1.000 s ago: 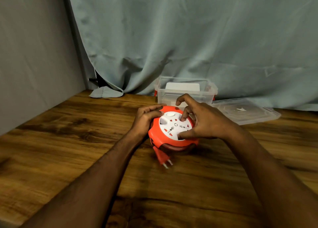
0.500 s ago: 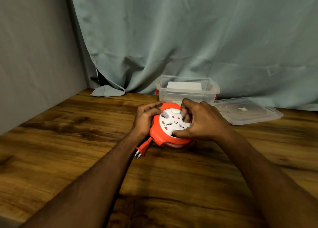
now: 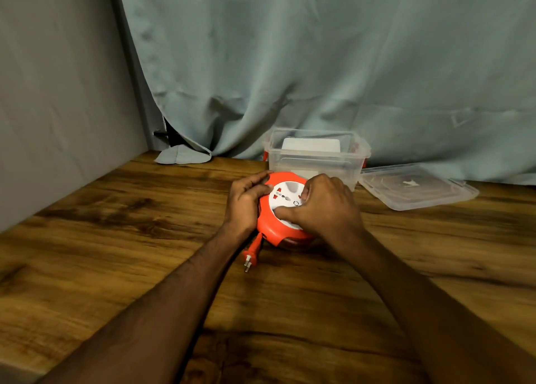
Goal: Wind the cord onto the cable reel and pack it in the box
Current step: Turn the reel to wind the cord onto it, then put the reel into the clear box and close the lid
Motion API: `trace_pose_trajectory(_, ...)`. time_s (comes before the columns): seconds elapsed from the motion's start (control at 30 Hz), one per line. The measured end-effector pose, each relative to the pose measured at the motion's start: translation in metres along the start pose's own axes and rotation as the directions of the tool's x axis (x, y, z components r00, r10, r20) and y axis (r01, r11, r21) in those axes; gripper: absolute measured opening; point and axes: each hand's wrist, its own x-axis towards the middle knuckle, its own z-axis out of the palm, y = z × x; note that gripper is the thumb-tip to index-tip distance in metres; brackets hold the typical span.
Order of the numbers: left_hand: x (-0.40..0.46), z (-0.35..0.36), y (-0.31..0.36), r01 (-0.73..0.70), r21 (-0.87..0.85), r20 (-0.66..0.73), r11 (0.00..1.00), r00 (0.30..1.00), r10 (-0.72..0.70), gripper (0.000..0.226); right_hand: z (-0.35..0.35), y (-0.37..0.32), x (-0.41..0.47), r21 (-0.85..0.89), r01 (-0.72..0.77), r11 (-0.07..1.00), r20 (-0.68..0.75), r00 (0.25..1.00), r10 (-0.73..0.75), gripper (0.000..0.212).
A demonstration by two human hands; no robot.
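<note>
An orange cable reel [image 3: 271, 228] with a white socket face lies flat on the wooden table [image 3: 116, 238]. My left hand [image 3: 246, 201] grips its left rim. My right hand [image 3: 324, 206] sits on top, thumb and curled fingers pressed into the white centre. The orange plug [image 3: 251, 253] sticks out at the reel's lower left, pins toward me; almost no cord shows. Behind the reel stands an open clear plastic box [image 3: 316, 160] with a white item inside.
The box's clear lid [image 3: 417, 186] lies flat to the right of the box. A grey-blue curtain [image 3: 319, 64] hangs behind the table and a grey wall [image 3: 58, 93] closes the left side.
The white centre has turned under my right hand, and the plug has swung from the reel's front to its lower left. Both hands stay on the reel.
</note>
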Motion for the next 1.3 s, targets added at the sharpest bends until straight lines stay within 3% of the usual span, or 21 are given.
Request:
trace_pose_trajectory(0.2,-0.006,0.002,0.004,-0.027,0.031,0.033,0.999,0.999,0.026,0.041,0.008,-0.011,-0.006,0.014,-0.061,0.998,-0.084,0.995,0.062,0.073)
trace_pose_trajectory(0.3,-0.008,0.004,0.006,-0.012,0.045,0.029,0.999,1.0,0.011,0.035,0.003,-0.009,-0.004,0.011,-0.058,0.998,-0.03,0.998,0.059,0.075)
trace_pose_trajectory(0.37,-0.007,0.003,0.004,-0.001,0.079,0.027,0.997,1.0,-0.001,0.031,-0.001,-0.004,0.0,-0.002,-0.027,1.0,0.024,0.999,0.027,0.064)
trace_pose_trajectory(0.47,-0.004,-0.001,-0.002,-0.023,0.249,0.05,0.968,0.999,0.011,0.024,-0.008,0.013,0.004,0.098,-0.007,0.995,-0.011,1.0,0.008,0.041)
trace_pose_trajectory(0.53,-0.002,-0.003,-0.007,-0.039,0.434,0.04,0.9,0.999,0.024,0.025,-0.012,0.028,0.007,0.194,-0.058,0.979,-0.108,0.991,0.08,0.033)
trace_pose_trajectory(0.6,-0.003,-0.004,-0.007,-0.077,0.569,0.045,0.818,0.997,0.062,0.025,-0.014,0.04,0.01,0.168,-0.112,0.979,-0.136,0.981,0.135,0.025)
trace_pose_trajectory(0.67,-0.006,-0.004,-0.004,-0.109,0.641,0.076,0.76,0.994,0.078,0.024,-0.015,0.051,0.013,0.138,-0.158,0.978,-0.032,0.986,0.164,0.021)
trace_pose_trajectory(0.73,-0.008,-0.005,0.001,-0.113,0.727,0.098,0.678,0.993,0.061,0.028,-0.012,0.058,0.016,0.224,-0.208,0.952,0.103,0.977,0.189,0.022)
trace_pose_trajectory(0.83,-0.014,-0.006,0.007,-0.158,0.819,0.144,0.552,0.987,0.069,0.03,-0.011,0.064,0.017,0.273,-0.234,0.933,0.122,0.971,0.207,0.031)
trace_pose_trajectory(0.93,-0.022,-0.007,0.017,-0.22,0.792,0.282,0.57,0.959,-0.021,0.024,-0.027,0.062,0.017,0.245,-0.247,0.938,0.29,0.942,0.172,0.03)
trace_pose_trajectory(1.0,-0.026,-0.01,0.02,-0.215,0.758,0.39,0.616,0.906,-0.165,0.023,-0.046,0.056,0.016,0.188,-0.265,0.946,0.526,0.84,0.131,0.03)
trace_pose_trajectory(1.07,-0.031,-0.015,0.021,-0.241,0.752,0.455,0.613,0.863,-0.22,0.032,-0.057,0.054,0.014,0.115,-0.269,0.956,0.656,0.743,0.131,0.033)
trace_pose_trajectory(1.17,-0.041,-0.018,0.024,-0.288,0.762,0.498,0.579,0.834,-0.24,0.044,-0.063,0.057,0.011,0.077,-0.257,0.963,0.723,0.679,0.124,0.032)
trace_pose_trajectory(1.3,-0.057,-0.019,0.031,-0.262,0.763,0.504,0.591,0.814,-0.29,0.023,-0.065,0.058,0.008,0.052,-0.262,0.964,0.819,0.563,0.109,0.038)
